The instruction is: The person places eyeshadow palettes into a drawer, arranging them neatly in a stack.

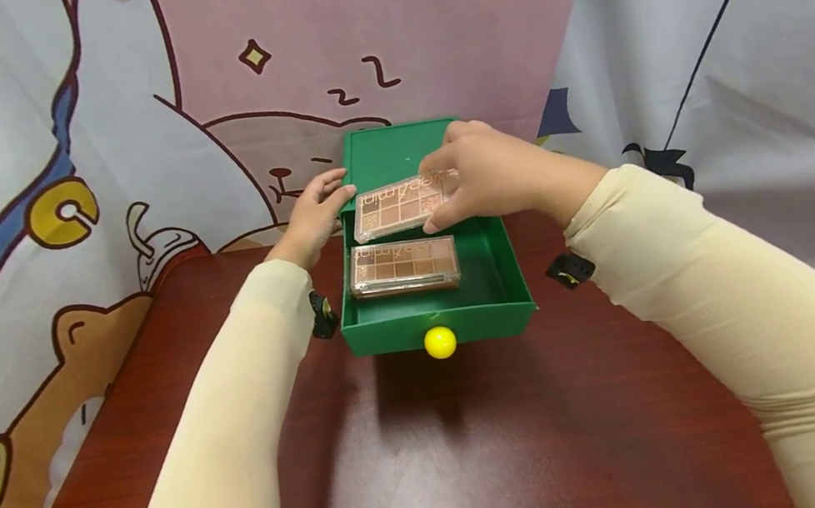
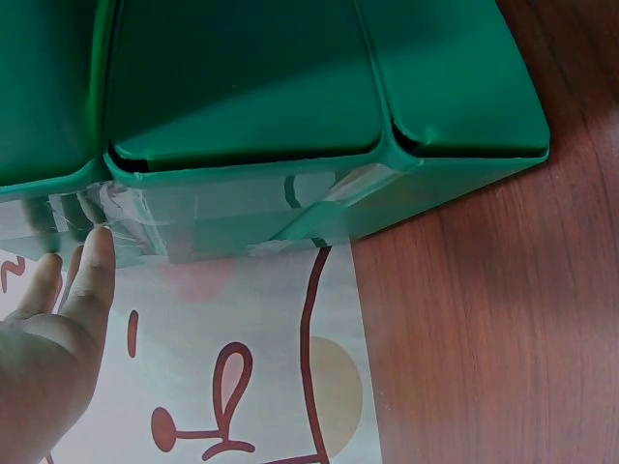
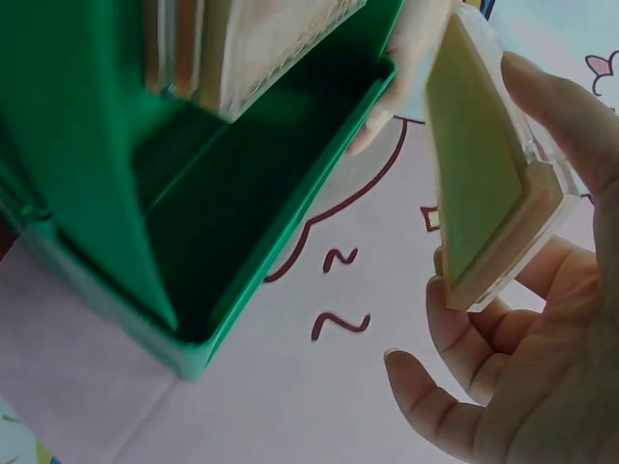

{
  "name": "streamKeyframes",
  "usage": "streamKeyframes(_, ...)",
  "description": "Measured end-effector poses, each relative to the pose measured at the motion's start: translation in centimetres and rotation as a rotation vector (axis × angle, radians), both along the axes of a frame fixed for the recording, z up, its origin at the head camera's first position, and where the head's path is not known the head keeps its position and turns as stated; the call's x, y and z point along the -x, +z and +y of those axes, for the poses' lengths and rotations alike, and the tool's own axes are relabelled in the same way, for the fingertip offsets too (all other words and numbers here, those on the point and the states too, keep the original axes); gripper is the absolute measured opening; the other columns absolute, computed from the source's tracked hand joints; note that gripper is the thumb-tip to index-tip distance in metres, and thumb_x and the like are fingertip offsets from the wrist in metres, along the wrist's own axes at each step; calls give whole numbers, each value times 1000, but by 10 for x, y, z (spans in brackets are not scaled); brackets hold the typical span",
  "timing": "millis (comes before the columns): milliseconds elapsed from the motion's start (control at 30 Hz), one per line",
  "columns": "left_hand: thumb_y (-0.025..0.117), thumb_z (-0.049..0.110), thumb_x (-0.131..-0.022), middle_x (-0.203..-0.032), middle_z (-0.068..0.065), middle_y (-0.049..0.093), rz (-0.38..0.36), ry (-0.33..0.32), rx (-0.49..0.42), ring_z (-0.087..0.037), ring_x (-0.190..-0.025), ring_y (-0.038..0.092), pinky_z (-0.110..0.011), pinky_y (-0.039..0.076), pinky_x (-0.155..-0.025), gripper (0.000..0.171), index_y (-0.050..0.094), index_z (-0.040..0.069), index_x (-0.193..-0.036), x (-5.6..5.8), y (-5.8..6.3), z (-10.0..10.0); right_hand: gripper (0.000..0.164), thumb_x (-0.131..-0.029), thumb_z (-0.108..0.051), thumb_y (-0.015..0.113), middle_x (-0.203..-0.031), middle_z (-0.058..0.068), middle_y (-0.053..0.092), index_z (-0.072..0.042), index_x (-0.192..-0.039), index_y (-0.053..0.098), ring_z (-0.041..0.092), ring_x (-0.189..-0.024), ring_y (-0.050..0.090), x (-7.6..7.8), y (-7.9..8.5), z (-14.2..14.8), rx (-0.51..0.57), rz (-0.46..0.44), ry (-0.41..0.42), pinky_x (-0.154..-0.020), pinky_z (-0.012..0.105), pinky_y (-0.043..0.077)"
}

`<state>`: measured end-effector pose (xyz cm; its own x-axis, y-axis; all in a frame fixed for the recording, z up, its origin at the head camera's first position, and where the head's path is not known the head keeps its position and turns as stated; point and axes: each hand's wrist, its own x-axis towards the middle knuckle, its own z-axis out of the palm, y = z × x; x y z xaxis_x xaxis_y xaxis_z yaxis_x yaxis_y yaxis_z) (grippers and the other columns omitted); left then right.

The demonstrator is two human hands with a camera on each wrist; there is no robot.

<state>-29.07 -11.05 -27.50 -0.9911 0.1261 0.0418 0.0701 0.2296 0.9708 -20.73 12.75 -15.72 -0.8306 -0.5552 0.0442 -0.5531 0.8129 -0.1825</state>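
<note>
My right hand (image 1: 492, 169) pinches a clear-lidded eyeshadow palette (image 1: 400, 206) between thumb and fingers, holding it tilted above the back of an open green drawer (image 1: 388, 336). Its pale underside shows in the right wrist view, clear of the drawer wall. Another eyeshadow palette (image 1: 403, 267) lies in the drawer's left part, and the right wrist view shows layered clear edges (image 3: 198, 53) there. At the left side of the green drawer box (image 1: 392, 155), my left hand (image 1: 316, 214) has its fingertips against the wall, fingers fairly straight in the left wrist view.
A yellow round knob (image 1: 440, 342) sticks out from the drawer front. The box stands at the back of a reddish-brown wooden table (image 1: 432, 469), close to a printed cartoon curtain (image 1: 472, 29). Clear tape (image 2: 309, 203) runs along the box's side.
</note>
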Motion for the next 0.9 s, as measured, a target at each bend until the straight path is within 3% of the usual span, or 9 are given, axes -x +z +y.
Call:
streamKeyframes(333, 53, 31, -100, -152, -2, 35, 10, -11, -14, -23, -131, 42, -44, 42, -100, 48, 41, 24, -146, 2, -2, -1, 59, -78, -38, 78, -117, 14, 51, -10, -128, 63, 30, -108, 42, 2, -10, -25, -125, -58, 19, -87, 41, 42)
streamKeyframes(533, 53, 32, -100, -152, -2, 35, 14, -15, -13, -23, -133, 41, -45, 42, -101, 48, 41, 24, -146, 2, -1, -1, 58, -77, -40, 79, -116, 11, 53, -12, -125, 65, 29, -107, 42, -2, -16, -30, -164, -31, 12, -85, 41, 44)
streamKeyframes(700, 53, 31, -100, -152, -2, 35, 9, -13, -7, -23, -133, 40, -45, 41, -101, 48, 41, 24, -146, 0, 0, -1, 44, -77, -41, 79, -114, 10, 52, -15, -111, 69, 28, -105, 43, -1, -19, -31, -179, -36, -9, -81, 41, 46)
streamKeyframes(800, 52, 32, -100, -153, -2, 34, 4, -11, -3, -23, -133, 40, -45, 42, -100, 48, 41, 24, -146, -1, 0, -1, 50, -78, -44, 78, -121, 10, 52, -15, -117, 67, 28, -110, 43, 0, -20, -31, -203, -61, -20, -85, 44, 47)
streamKeyframes(900, 52, 32, -100, -153, -2, 34, 2, -12, 0, -23, -133, 40, -44, 42, -99, 48, 40, 25, -147, -1, 0, -1, 66, -81, -46, 75, -134, 14, 47, -15, -137, 56, 31, -121, 40, 1, -18, -29, -207, -97, -23, -95, 49, 43)
